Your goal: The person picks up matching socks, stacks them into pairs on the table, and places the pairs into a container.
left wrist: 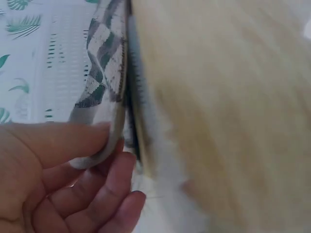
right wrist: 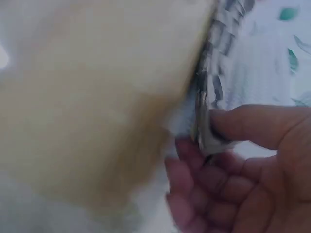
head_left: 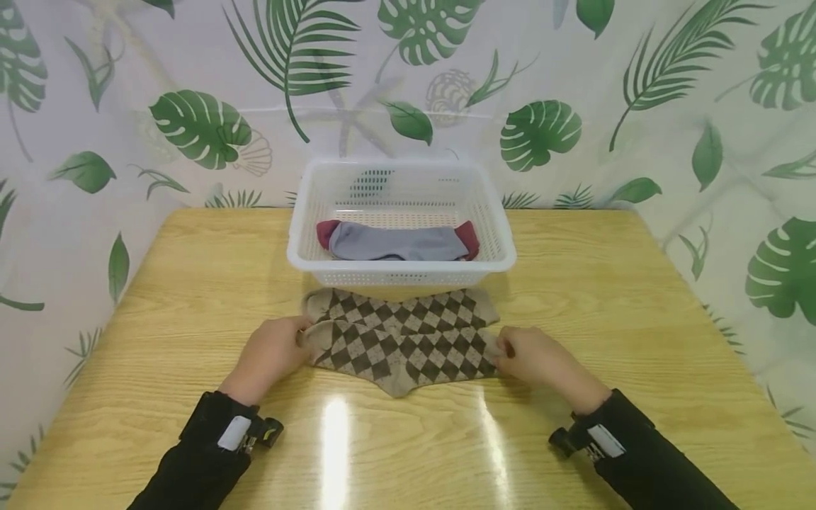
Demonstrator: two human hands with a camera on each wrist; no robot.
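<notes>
Two beige socks with a brown diamond pattern lie one behind the other, stretched left to right on the wooden table. The left hand (head_left: 273,354) pinches the left end of the nearer sock (head_left: 363,348); in the left wrist view, thumb and fingers close on its edge (left wrist: 109,73). At the other end of that sock, the right hand (head_left: 532,358) pinches between thumb and fingers, seen blurred in the right wrist view (right wrist: 243,165). Just behind lies the farther sock (head_left: 440,310), partly covered by the nearer one. Its hidden edge cannot be made out.
A white plastic basket (head_left: 401,268) stands behind the socks near the table's back edge. Inside it lies a grey sock bundle (head_left: 398,242) with dark red ends. The wooden table (head_left: 191,304) meets a leaf-patterned backdrop (head_left: 446,92) behind and at the sides.
</notes>
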